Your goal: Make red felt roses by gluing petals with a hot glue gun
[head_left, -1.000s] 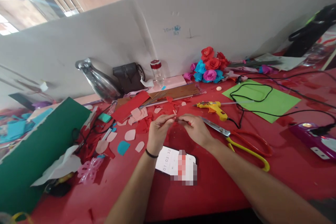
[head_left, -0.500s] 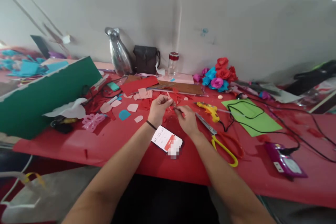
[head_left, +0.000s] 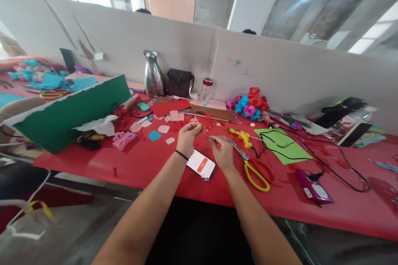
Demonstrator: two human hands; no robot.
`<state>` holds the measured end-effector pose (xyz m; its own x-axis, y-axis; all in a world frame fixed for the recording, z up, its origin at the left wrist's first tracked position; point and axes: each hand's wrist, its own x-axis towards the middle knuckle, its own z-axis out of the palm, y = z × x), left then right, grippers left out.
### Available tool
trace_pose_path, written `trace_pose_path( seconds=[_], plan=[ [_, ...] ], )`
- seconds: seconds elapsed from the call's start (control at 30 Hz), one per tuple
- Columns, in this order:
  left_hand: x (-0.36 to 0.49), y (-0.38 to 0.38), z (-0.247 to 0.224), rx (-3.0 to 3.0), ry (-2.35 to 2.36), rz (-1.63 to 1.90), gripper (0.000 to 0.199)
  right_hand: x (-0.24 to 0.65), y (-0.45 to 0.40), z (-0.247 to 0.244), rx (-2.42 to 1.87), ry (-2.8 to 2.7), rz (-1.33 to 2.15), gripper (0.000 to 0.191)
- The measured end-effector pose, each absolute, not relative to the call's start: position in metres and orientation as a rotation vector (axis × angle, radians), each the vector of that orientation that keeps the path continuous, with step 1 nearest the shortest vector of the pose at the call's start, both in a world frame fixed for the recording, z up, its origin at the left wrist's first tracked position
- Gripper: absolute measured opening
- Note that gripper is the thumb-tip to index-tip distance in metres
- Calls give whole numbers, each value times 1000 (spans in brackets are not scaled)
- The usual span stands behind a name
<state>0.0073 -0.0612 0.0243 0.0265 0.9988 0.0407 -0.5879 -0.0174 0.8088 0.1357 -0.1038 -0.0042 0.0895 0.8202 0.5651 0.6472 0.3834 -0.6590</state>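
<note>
My left hand [head_left: 187, 137], with a dark band at its wrist, is closed in a pinch at the middle of the red table [head_left: 139, 169]. Facing it, my right hand [head_left: 222, 149] is pinched too. Between the fingertips there is something small and thin, too small to name. Just below the hands lies a lit phone [head_left: 201, 165], partly behind my left wrist. To the right of my right hand are large scissors [head_left: 256, 177] with yellow and red handles and a yellow glue gun [head_left: 241, 136]. Pink and red paper scraps [head_left: 163, 129] lie left of and behind the hands.
Behind stand a steel jug [head_left: 153, 76], a dark bag [head_left: 179, 83], a glass jar [head_left: 206, 89] and paper flowers [head_left: 251, 105]. A green board [head_left: 71, 116] rises at left. Black cables cross a light green sheet [head_left: 284, 145] near a purple power socket [head_left: 314, 187].
The camera view has tilted up and shifted, showing more wall and ceiling. My hands have moved slightly apart at the fingertips, both still pinched.
</note>
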Motion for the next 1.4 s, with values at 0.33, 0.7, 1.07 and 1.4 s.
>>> trace_pose_path(
  seconds=[0.33,0.7,1.07,1.4],
  plan=[
    [-20,-150,23,872,683,1211,22,93,-199,-21,-1273,-1439,373,19],
    [-28,-163,1,879,693,1216,30,83,-204,-34,-1200,-1406,487,21],
    [-49,-120,24,915,800,1343,31,33,-158,-8,-1239,-1361,423,22],
    [-95,-105,-18,738,830,1509,28,41,-172,-13,-1646,-1703,171,58]
  ],
)
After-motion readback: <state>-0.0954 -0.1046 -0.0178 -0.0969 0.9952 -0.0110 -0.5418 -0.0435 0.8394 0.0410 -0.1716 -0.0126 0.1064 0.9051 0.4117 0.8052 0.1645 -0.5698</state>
